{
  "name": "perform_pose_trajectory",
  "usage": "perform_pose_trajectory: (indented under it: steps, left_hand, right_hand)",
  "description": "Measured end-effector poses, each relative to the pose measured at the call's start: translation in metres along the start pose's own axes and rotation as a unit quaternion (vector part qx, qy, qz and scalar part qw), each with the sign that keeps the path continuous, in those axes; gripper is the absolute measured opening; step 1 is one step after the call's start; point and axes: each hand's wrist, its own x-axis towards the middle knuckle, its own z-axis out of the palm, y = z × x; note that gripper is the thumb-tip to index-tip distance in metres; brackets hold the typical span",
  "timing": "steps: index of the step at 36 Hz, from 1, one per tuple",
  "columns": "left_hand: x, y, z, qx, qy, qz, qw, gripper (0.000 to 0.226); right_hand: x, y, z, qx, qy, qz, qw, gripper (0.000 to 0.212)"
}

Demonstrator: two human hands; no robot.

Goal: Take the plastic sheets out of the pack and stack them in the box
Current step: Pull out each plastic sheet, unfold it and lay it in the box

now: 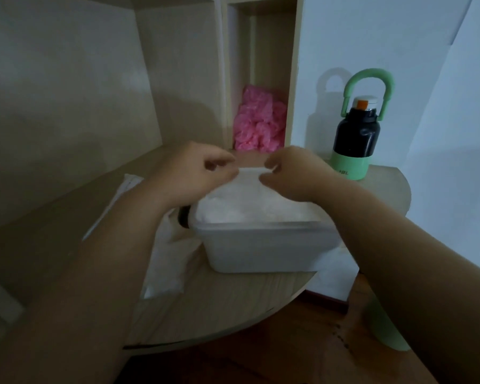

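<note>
1. Nearest, beneath the right forearm, is the wooden floor (261,361) with a blurred green object (383,325) on it (what it is I cannot tell).
2. The rounded edge of the table (233,306) passes below both forearms. On it, under the left forearm, lies the pack (169,261), a limp white plastic bag that touches the left side of the box.
3. The box (263,250) is translucent white and sits on the table below and between the hands, open side up, with its long axis running left to right. A heap of white sheets (255,209) fills it and rises above the rim. A small dark round thing (184,217) shows just left of the box, partly hidden by the left wrist.
4. The plastic sheet (251,170) is held over the far side of the box. Its top edge runs level, left to right, from one hand to the other. The rest falls towards the heap (too pale to trace its lower edge).
5. The left hand (194,173) pinches the sheet's left end between thumb and fingertips, and the right hand (291,176) pinches the right end likewise. Their fingers are curled and face each other, near but apart. The forearms converge from the lower corners.
6. Beyond the right hand, on the table, stands an upright black and green bottle (355,137) with its handle raised. Beyond the gap between the hands, a pink crumpled bundle (259,123) sits in a narrow shelf compartment (261,51).
</note>
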Motion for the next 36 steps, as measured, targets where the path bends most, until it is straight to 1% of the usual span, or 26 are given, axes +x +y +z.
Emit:
perform_pose_trajectory:
  steps: [2, 4, 6, 8, 9, 11, 13, 15, 16, 17, 18, 20, 22, 23, 25, 28, 30, 33, 36]
  left_hand:
    - [-0.013, -0.011, -0.012, -0.057, 0.072, -0.019, 0.996, 0.021]
    - [-0.024, -0.029, -0.018, -0.088, 0.115, -0.05, 0.988, 0.013]
    - [-0.036, -0.047, -0.02, -0.09, 0.145, -0.065, 0.983, 0.01]
    - [-0.051, -0.065, -0.02, -0.083, 0.157, -0.082, 0.981, 0.011]
    - [-0.06, -0.075, -0.02, -0.078, 0.15, -0.091, 0.981, 0.012]
    - [-0.076, -0.096, -0.015, -0.062, 0.109, -0.121, 0.985, 0.013]
    - [-0.094, -0.111, -0.01, 0.004, 0.015, -0.162, 0.987, 0.026]
    - [-0.109, -0.115, -0.002, 0.071, -0.101, -0.201, 0.972, 0.032]
    - [-0.114, -0.115, 0.004, 0.083, -0.14, -0.213, 0.964, 0.033]
    - [-0.119, -0.114, 0.009, 0.081, -0.156, -0.215, 0.961, 0.032]
    - [-0.123, -0.114, 0.014, 0.073, -0.153, -0.215, 0.962, 0.027]
    - [-0.129, -0.117, 0.018, 0.061, -0.103, -0.199, 0.973, 0.016]
    - [-0.132, -0.12, 0.02, 0.07, -0.054, -0.177, 0.98, 0.016]
    - [-0.134, -0.121, 0.021, 0.072, -0.044, -0.171, 0.982, 0.016]
    - [-0.137, -0.121, 0.023, 0.083, -0.053, -0.15, 0.984, 0.017]
    - [-0.143, -0.126, 0.029, 0.109, -0.054, -0.129, 0.984, 0.03]
    - [-0.145, -0.126, 0.032, 0.137, -0.016, -0.104, 0.985, 0.021]
    - [-0.147, -0.126, 0.035, 0.201, 0.041, -0.072, 0.976, 0.015]
    - [-0.15, -0.125, 0.036, 0.278, 0.111, -0.071, 0.952, 0.01]
  right_hand:
    - [-0.007, -0.024, 0.005, 0.062, 0.078, -0.032, 0.995, 0.029]
    - [-0.016, -0.049, 0.013, 0.124, 0.14, -0.073, 0.98, 0.022]
    - [-0.028, -0.073, 0.023, 0.175, 0.157, -0.117, 0.965, 0.02]
    - [-0.037, -0.094, 0.035, 0.204, 0.145, -0.158, 0.955, 0.018]
    - [-0.04, -0.103, 0.044, 0.212, 0.135, -0.168, 0.953, 0.018]
    - [-0.043, -0.113, 0.064, 0.218, 0.107, -0.161, 0.956, 0.022]
    - [-0.045, -0.118, 0.088, 0.226, 0.049, -0.13, 0.964, 0.03]
    - [-0.047, -0.117, 0.113, 0.235, -0.024, -0.091, 0.967, 0.036]
    - [-0.047, -0.115, 0.124, 0.234, -0.054, -0.071, 0.968, 0.04]
    - [-0.046, -0.112, 0.136, 0.231, -0.08, -0.052, 0.968, 0.044]
    - [-0.047, -0.109, 0.145, 0.23, -0.1, -0.035, 0.967, 0.048]
    - [-0.047, -0.103, 0.158, 0.225, -0.125, -0.013, 0.966, 0.051]
    - [-0.048, -0.097, 0.166, 0.225, -0.13, -0.008, 0.966, 0.05]
    - [-0.048, -0.096, 0.168, 0.236, -0.128, -0.004, 0.963, 0.051]
    - [-0.048, -0.093, 0.171, 0.272, -0.122, 0.009, 0.955, 0.054]
    - [-0.05, -0.089, 0.175, 0.317, -0.108, 0.031, 0.942, 0.055]
    - [-0.052, -0.087, 0.177, 0.345, -0.097, 0.041, 0.933, 0.053]
    - [-0.055, -0.084, 0.179, 0.343, -0.08, 0.027, 0.935, 0.05]
    - [-0.057, -0.083, 0.182, 0.331, -0.066, 0.015, 0.941, 0.048]
